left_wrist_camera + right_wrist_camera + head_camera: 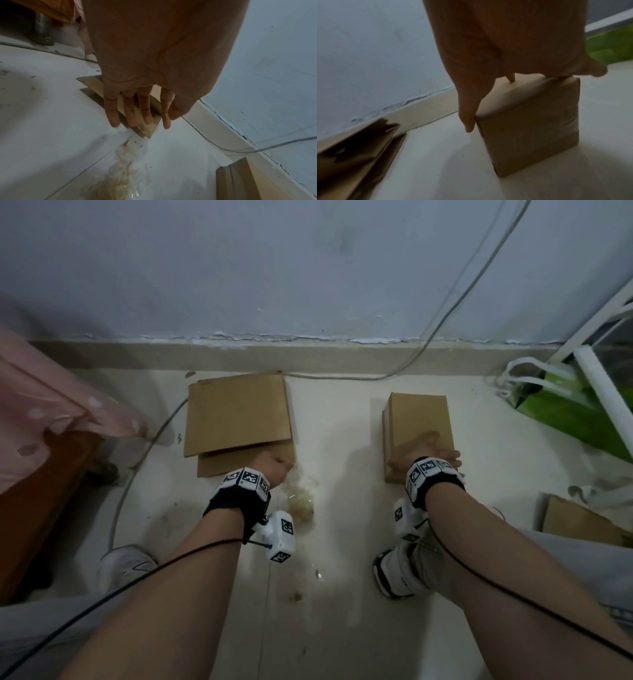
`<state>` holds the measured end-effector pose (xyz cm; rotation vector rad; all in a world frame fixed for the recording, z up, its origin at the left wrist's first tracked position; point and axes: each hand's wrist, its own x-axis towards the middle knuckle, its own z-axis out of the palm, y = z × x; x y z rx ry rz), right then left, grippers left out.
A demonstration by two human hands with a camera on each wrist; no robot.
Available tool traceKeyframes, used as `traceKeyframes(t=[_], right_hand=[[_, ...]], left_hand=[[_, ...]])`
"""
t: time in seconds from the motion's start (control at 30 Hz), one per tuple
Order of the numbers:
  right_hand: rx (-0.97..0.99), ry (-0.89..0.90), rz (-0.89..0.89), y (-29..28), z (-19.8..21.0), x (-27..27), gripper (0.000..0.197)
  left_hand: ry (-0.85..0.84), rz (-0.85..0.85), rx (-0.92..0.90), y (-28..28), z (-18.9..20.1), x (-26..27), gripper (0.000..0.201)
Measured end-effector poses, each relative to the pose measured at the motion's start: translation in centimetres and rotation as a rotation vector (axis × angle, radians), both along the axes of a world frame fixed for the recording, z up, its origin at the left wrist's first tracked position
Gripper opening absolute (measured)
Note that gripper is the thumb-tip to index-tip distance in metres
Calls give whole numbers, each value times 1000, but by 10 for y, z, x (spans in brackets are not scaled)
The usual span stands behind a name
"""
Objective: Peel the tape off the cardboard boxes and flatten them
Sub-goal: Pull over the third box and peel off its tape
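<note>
A flattened cardboard box [236, 419] lies on the pale floor at the left, near the wall. My left hand [274, 465] is over its near right corner, fingers [130, 112] straight and spread above the cardboard [149, 129]; whether they touch it I cannot tell. A small box [418, 419], still whole and wrapped in clear tape, stands at the right. My right hand [424, 451] grips its near end from above, thumb [469, 121] down the left side and fingers over the top of the box [530, 128]. A crumpled wad of peeled tape [301, 503] lies between my arms.
A pink dotted cloth [51, 412] over brown furniture [41, 508] fills the left. A grey cable [445, 313] runs down the wall and along the skirting. A green bag [568, 412], white rods [603, 392] and more cardboard [579, 522] sit at the right. My shoes [404, 573] are near.
</note>
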<state>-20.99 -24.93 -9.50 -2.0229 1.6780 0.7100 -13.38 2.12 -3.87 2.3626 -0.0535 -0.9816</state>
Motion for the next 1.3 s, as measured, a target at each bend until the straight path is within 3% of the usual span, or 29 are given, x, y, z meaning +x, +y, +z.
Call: traceKeyframes(t=[0.1, 0.2, 0.3, 0.4, 0.57, 0.6, 0.7, 0.8, 0.93, 1.03, 1.1, 1.17, 1.27, 1.3], right_hand=[[6, -77, 5, 7, 13, 0, 126], [160, -391, -53, 13, 36, 15, 119], [445, -687, -93, 37, 94, 30, 67], [800, -788, -212, 76, 160, 34, 55], [1089, -712, -164, 147, 204, 30, 45], [1133, -701, -165, 158, 205, 27, 45], [1243, -650, -136, 182, 202, 12, 59], [1364, -564, -99, 198, 192, -3, 68], [1280, -450, 61, 210, 189, -22, 71], [1009, -522, 118, 221, 186, -27, 36], [940, -530, 167, 229, 175, -27, 23], [909, -478, 194, 240, 158, -25, 35], [802, -370, 302, 240, 100, -6, 89], [778, -350, 363, 242, 90, -5, 89]], left_hand=[[15, 25, -18, 10, 4, 1, 29], [38, 69, -48, 25, 20, 2, 25], [12, 65, -86, 37, 49, 9, 24], [-91, 74, -198, 49, 88, 18, 38], [-74, 1, -276, 82, 135, 6, 93], [-69, 29, -305, 91, 143, -3, 94], [11, 230, -501, 115, 146, -24, 69], [58, 344, -544, 139, 135, -37, 70], [70, 273, -450, 168, 120, -49, 72], [101, 192, -406, 179, 107, -57, 62], [86, 185, -373, 182, 94, -59, 56], [46, 209, -341, 186, 82, -59, 50], [40, 272, -332, 192, 60, -57, 38], [42, 293, -339, 194, 53, -56, 36]])
